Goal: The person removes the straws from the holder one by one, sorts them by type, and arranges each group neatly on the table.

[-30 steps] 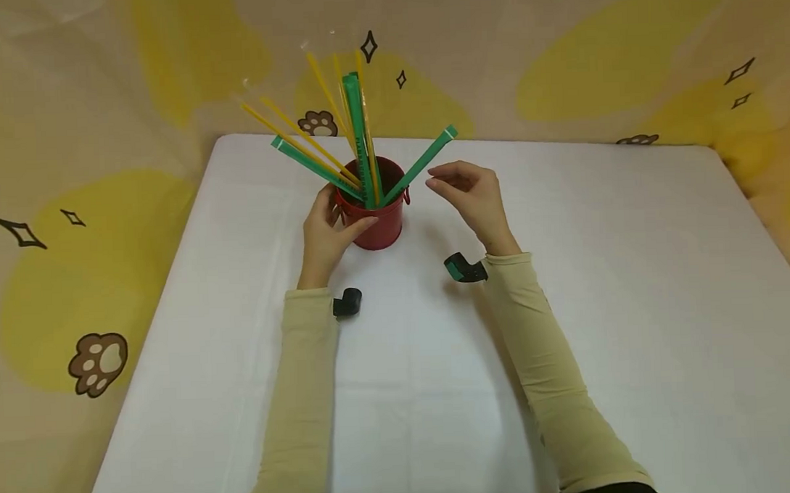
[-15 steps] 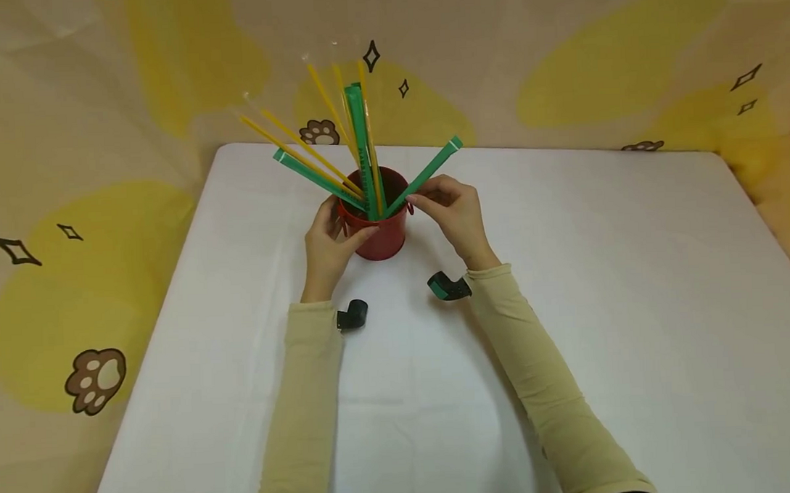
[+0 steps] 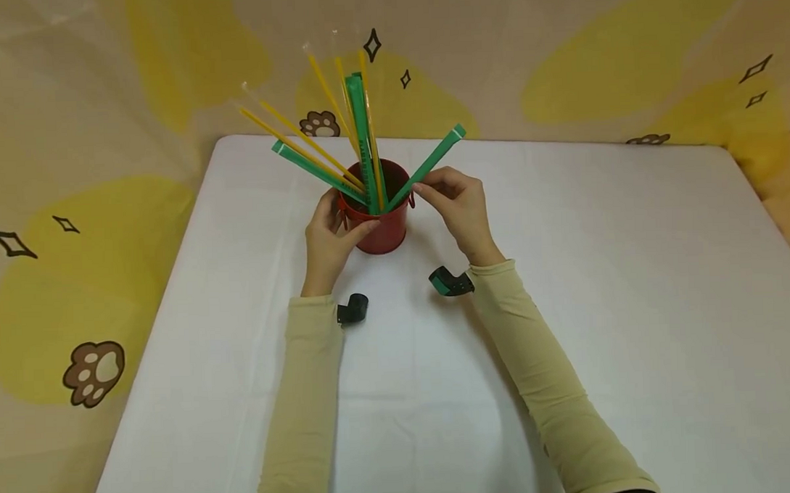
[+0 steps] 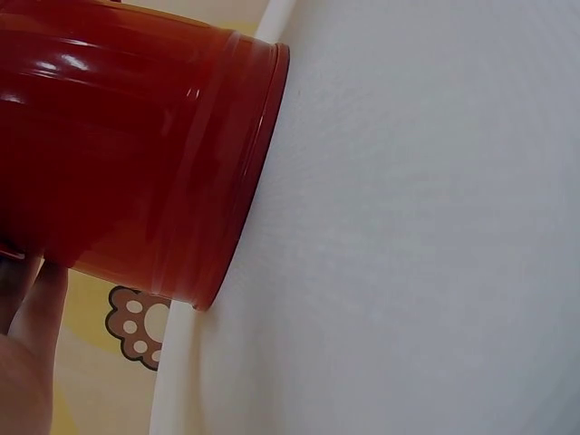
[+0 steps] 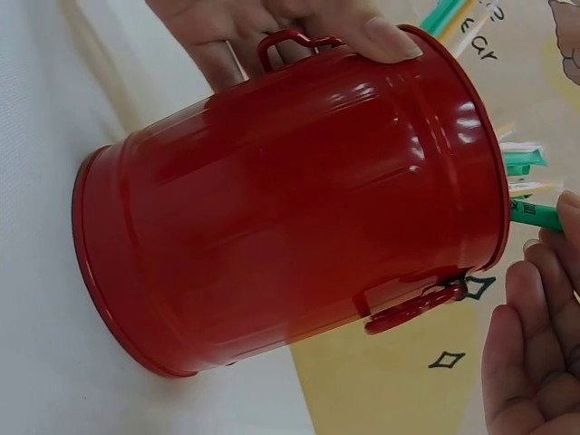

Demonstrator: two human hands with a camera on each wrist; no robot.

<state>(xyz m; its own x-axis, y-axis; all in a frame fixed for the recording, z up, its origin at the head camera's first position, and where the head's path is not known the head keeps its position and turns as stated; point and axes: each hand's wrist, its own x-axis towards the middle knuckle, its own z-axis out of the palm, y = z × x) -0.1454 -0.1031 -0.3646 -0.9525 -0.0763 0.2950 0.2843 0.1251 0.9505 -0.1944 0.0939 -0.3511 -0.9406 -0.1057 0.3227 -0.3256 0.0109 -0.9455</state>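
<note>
A small red metal bucket [image 3: 385, 236] stands upright on the table, with several straws in it. Some are in green paper wrappers; the yellow straws [image 3: 299, 130] are in clear ones. My left hand [image 3: 329, 243] grips the bucket's left side, its thumb at the rim in the right wrist view. A green-wrapped straw [image 3: 436, 155] leans out to the right, and my right hand [image 3: 462, 209] pinches it just above the rim between thumb and finger. Only the bucket wall [image 4: 136, 154] and part of the left hand [image 4: 32, 362] show in the left wrist view.
The white-covered table [image 3: 599, 305] reaches a patterned yellow and beige cloth [image 3: 558, 59] at the back and left. Black wrist cameras [image 3: 353, 309] stick out from both sleeves. Small red handles [image 5: 412, 308] hang at the bucket's sides.
My right hand has moved left to the bucket and taken hold of the green-wrapped straw leaning right. The left hand keeps its grip, and the bucket stands in the same place.
</note>
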